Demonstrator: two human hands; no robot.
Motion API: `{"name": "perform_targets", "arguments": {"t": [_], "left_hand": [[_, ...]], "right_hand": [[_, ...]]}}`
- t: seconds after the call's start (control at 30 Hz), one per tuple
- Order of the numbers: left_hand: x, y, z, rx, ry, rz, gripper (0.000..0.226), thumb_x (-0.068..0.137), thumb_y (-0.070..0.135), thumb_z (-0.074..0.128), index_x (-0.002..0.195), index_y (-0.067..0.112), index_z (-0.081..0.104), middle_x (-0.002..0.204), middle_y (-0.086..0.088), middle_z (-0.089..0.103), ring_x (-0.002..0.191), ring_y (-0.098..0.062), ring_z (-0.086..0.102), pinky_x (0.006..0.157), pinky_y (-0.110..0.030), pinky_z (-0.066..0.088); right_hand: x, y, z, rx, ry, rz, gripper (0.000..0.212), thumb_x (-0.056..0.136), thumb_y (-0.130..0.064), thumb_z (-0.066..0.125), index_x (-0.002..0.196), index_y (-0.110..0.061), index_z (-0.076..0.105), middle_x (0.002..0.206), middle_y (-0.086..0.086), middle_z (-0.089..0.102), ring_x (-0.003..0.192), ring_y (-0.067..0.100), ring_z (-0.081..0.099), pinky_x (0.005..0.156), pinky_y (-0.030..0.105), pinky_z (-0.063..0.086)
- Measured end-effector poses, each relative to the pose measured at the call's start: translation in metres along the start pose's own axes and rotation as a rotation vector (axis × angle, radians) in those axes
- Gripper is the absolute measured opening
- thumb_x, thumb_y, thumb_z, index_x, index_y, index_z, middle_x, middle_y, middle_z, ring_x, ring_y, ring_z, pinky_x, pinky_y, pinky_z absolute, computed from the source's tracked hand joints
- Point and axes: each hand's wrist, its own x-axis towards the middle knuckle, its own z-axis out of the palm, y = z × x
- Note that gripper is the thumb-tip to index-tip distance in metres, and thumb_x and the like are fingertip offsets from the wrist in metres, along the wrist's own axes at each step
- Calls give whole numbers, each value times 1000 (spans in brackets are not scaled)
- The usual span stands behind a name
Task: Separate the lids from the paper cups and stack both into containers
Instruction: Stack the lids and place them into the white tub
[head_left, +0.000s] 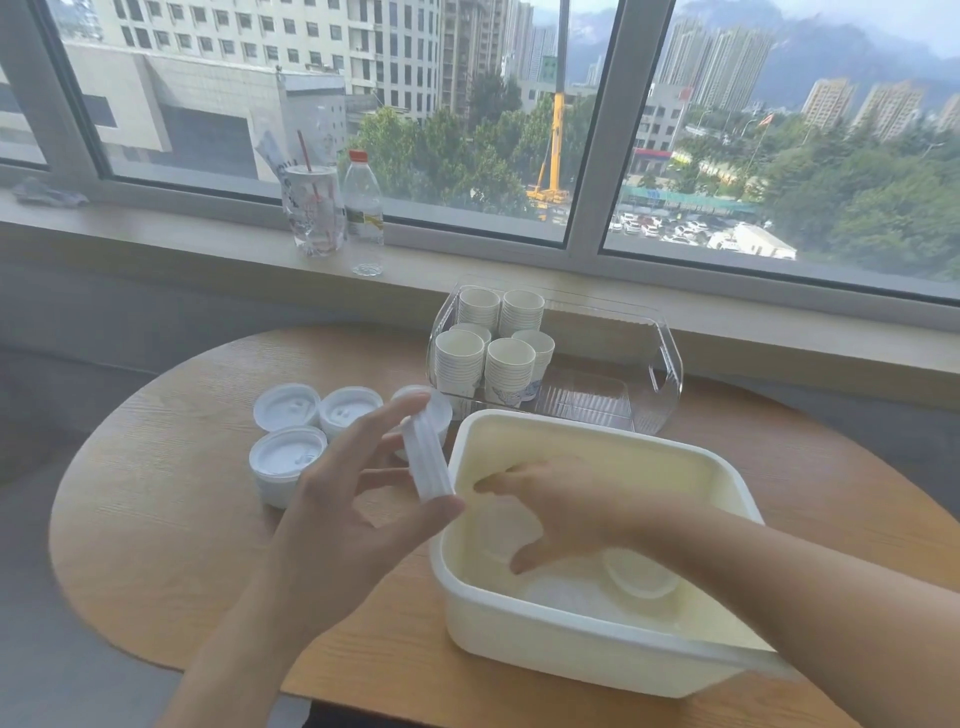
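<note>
My left hand (343, 499) holds a short stack of white lids (427, 457) edge-on between thumb and fingertips, just left of the cream tub (587, 426). My right hand (566, 512) reaches down inside the tub with fingers spread over a white lid (506, 525); whether it grips the lid is unclear. Another lid (641, 574) lies on the tub floor. Three stacks of lids (287, 408) (349, 413) (284, 462) stand on the table to the left. Several stacks of paper cups (491, 343) fill the left side of a clear bin (660, 358).
The round wooden table (171, 499) stands against a windowsill. On the sill are a clear plastic cup with a red straw (313, 208) and a water bottle (363, 213). A fourth lid stack (441, 410) sits partly hidden behind my left hand's lids.
</note>
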Motion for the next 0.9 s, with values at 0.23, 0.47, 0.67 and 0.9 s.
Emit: {"name": "perform_targets", "arguments": {"t": [0.23, 0.47, 0.67, 0.9], "left_hand": [[10, 5, 12, -1, -38, 42, 76, 73, 50, 93, 139, 53, 55, 135, 19, 66, 129, -8, 62, 98, -20, 54], [15, 20, 46, -34, -111, 139, 74, 79, 25, 94, 140, 42, 56, 141, 14, 62, 138, -16, 56, 97, -21, 55], [16, 27, 55, -63, -147, 147, 77, 78, 27, 94, 140, 49, 54, 142, 14, 61, 140, -17, 53, 97, -20, 54], [18, 32, 62, -86, -199, 196, 81, 73, 27, 92, 143, 46, 55, 150, 19, 55, 146, -10, 47, 100, -16, 51]], "right_hand": [[-56, 22, -40, 725, 272, -82, 82, 79, -29, 92, 149, -39, 49, 142, -24, 58, 130, -1, 57, 105, 30, 53], [-81, 16, -35, 1019, 410, -192, 81, 80, -10, 90, 149, -25, 51, 148, -7, 59, 138, 17, 57, 106, 51, 54], [-91, 18, -28, 1132, 436, -219, 78, 80, 2, 86, 147, -18, 52, 146, -1, 61, 137, 21, 58, 106, 55, 54], [-95, 23, -24, 1151, 431, -220, 77, 79, 2, 86, 145, -21, 55, 144, -7, 63, 133, 18, 62, 104, 49, 56]]}}
